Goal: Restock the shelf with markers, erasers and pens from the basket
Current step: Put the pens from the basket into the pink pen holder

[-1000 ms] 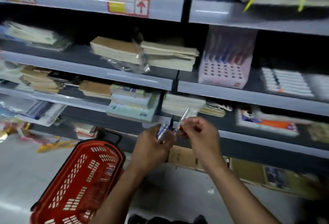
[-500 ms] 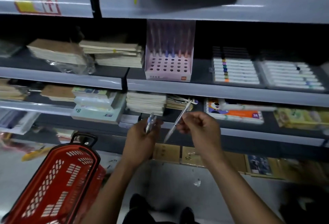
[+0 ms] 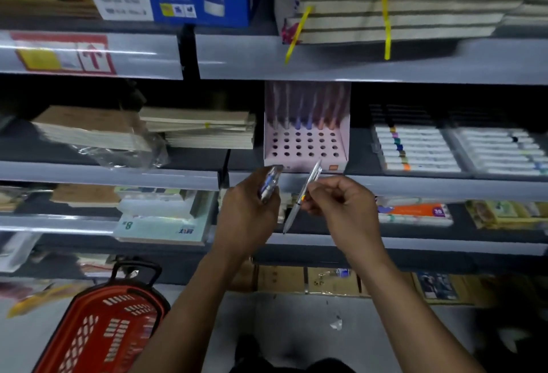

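A stationery shop: stocked shelves, price label, shopping basket

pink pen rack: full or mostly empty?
Mostly empty. The rack shows pens only in its back row; the front rows of holes are bare.

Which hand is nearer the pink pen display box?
Right. The right hand pinches a single pen whose top end reaches the pink pen display box front. The left hand grips a bundle of pens just below its left corner.

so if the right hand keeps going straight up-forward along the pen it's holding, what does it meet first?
Probably the pink pen display box: the right hand holds the pen angled toward its front edge. Depth is unclear.
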Motion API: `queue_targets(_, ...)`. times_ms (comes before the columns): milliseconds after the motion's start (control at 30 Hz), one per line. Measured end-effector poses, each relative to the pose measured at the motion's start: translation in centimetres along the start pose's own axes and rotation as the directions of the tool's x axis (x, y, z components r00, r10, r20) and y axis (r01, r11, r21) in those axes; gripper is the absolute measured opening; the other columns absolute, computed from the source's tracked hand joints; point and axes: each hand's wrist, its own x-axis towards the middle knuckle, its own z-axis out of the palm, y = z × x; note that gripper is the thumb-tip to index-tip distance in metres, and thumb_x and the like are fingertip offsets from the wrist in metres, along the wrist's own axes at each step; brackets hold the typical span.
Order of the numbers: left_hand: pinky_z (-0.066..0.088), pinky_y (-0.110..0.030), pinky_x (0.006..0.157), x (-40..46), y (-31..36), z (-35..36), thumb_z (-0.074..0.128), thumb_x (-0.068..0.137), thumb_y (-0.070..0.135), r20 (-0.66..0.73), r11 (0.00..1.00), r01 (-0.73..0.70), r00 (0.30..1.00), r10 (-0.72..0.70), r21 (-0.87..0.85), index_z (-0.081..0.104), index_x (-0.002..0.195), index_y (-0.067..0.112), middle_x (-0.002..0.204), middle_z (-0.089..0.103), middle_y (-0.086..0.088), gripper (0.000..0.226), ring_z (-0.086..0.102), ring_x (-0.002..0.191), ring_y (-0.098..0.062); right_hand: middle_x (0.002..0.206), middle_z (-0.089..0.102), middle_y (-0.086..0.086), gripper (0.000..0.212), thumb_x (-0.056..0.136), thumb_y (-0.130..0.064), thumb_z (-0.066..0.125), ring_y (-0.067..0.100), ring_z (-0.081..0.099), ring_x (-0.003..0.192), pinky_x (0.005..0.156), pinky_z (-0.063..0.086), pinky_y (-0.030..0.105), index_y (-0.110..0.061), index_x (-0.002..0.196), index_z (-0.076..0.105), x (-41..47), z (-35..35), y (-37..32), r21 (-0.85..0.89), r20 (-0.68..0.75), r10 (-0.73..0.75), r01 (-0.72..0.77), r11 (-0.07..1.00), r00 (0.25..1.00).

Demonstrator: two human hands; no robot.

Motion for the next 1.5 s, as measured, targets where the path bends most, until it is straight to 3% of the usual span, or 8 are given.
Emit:
queue_targets(200, 0.038, -0.005, 0.055, 2.3, -1.0, -0.3, 0.06, 0.098, 0.02, 0.053, 0.996, -0.069, 0.996, 0.066, 0.054, 0.062, 0.142, 0.025, 0.079, 0.063, 0.011, 0.044, 0.057, 0.057, 0.006, 0.078, 0.077, 0.004, 0.003, 0.096, -0.011, 0.071, 0.019, 0.076, 0.073, 0.07, 0.062, 0.027, -0.013, 0.095, 0.074, 1.6, 1.2, -0.8, -0.003, -0.006, -0.086, 0.086, 0.996, 0.996)
queue_targets(400, 0.049, -0.025, 0.053, 2.6, -1.6, 0.5, 0.051, 0.091, 0.032, 0.032, 0.998, 0.011, 0.999, -0.013, 0.066, 0.06, 0.14, 0.042, 0.083, 0.071, 0.007, 0.051, 0.055, 0.052, -0.005, 0.078, 0.076, 0.007, 0.004, 0.094, -0.011, 0.073, 0.021, 0.076, 0.073, 0.079, 0.063, 0.043, -0.014, 0.093, 0.074, 2.7, 0.8, -1.0, -0.031, 0.006, -0.095, 0.096, 0.995, 0.995)
queue_targets(600, 0.037, -0.01, 0.046, 2.4, -1.7, 0.9, 0.055, 0.094, 0.024, -0.016, 0.997, 0.003, 1.0, -0.002, 0.078, 0.061, 0.139, 0.042, 0.07, 0.06, 0.013, 0.049, 0.057, 0.049, -0.002, 0.081, 0.077, 0.003, 0.004, 0.096, -0.012, 0.071, 0.02, 0.077, 0.077, 0.078, 0.063, 0.04, -0.016, 0.095, 0.074, 4.8, 0.3, -2.8, -0.026, -0.054, -0.241, 0.24, 0.97, 0.969)
queue_targets(933, 0.042, -0.019, 0.043, 1.8, -1.5, 0.9, 0.06, 0.098, 0.014, 0.004, 0.998, 0.042, 0.999, -0.042, 0.055, 0.057, 0.14, 0.049, 0.075, 0.071, 0.009, 0.055, 0.058, 0.047, -0.01, 0.08, 0.078, -0.004, 0.006, 0.093, -0.022, 0.07, 0.014, 0.077, 0.079, 0.078, 0.063, 0.043, -0.02, 0.088, 0.073, 9.5, 2.8, -4.4, -0.069, -0.195, -0.368, 0.362, 0.93, 0.909)
queue_targets(1133, 0.052, -0.036, 0.044, 1.8, -1.6, 1.0, 0.055, 0.096, 0.022, 0.005, 0.998, 0.047, 0.999, -0.047, 0.04, 0.057, 0.14, 0.049, 0.075, 0.071, 0.007, 0.053, 0.054, 0.046, -0.011, 0.074, 0.076, -0.006, 0.017, 0.089, -0.026, 0.069, 0.011, 0.073, 0.068, 0.069, 0.061, 0.041, -0.013, 0.085, 0.078, 10.8, 4.1, -4.2, -0.258, -0.165, -0.427, 0.379, 0.889, 0.889)
queue_targets(1333, 0.052, -0.033, 0.045, 1.9, -1.7, 1.0, 0.054, 0.095, 0.025, 0.01, 0.999, 0.037, 0.999, -0.038, 0.029, 0.056, 0.141, 0.051, 0.076, 0.07, 0.008, 0.052, 0.056, 0.047, -0.011, 0.051, 0.06, 0.014, 0.037, 0.087, -0.021, 0.068, 0.036, 0.056, 0.047, 0.043, 0.044, 0.044, 0.0, 0.057, 0.062, 11.9, 4.5, -4.9, -0.433, -0.128, -0.449, 0.357, 0.827, 0.884)
queue_targets(1400, 0.053, -0.034, 0.046, 1.9, -1.7, 1.0, 0.053, 0.095, 0.026, 0.013, 0.999, 0.043, 0.999, -0.044, 0.024, 0.055, 0.14, 0.053, 0.075, 0.07, 0.008, 0.052, 0.056, 0.048, -0.01, 0.047, 0.055, 0.013, 0.041, 0.086, -0.02, 0.069, 0.036, 0.053, 0.045, 0.043, 0.044, 0.044, -0.002, 0.051, 0.057, 12.1, 4.7, -5.4, -0.484, -0.093, -0.443, 0.348, 0.803, 0.892)
queue_targets(1500, 0.054, -0.034, 0.047, 2.0, -1.8, 1.0, 0.053, 0.095, 0.027, 0.017, 0.998, 0.054, 0.998, -0.054, 0.029, 0.055, 0.14, 0.052, 0.075, 0.068, 0.008, 0.051, 0.056, 0.05, -0.009, 0.052, 0.062, 0.009, 0.035, 0.09, -0.023, 0.066, 0.028, 0.057, 0.047, 0.047, 0.046, 0.037, -0.005, 0.061, 0.068, 12.0, 5.1, -5.7, -0.562, 0.013, -0.416, 0.351, 0.749, 0.909)
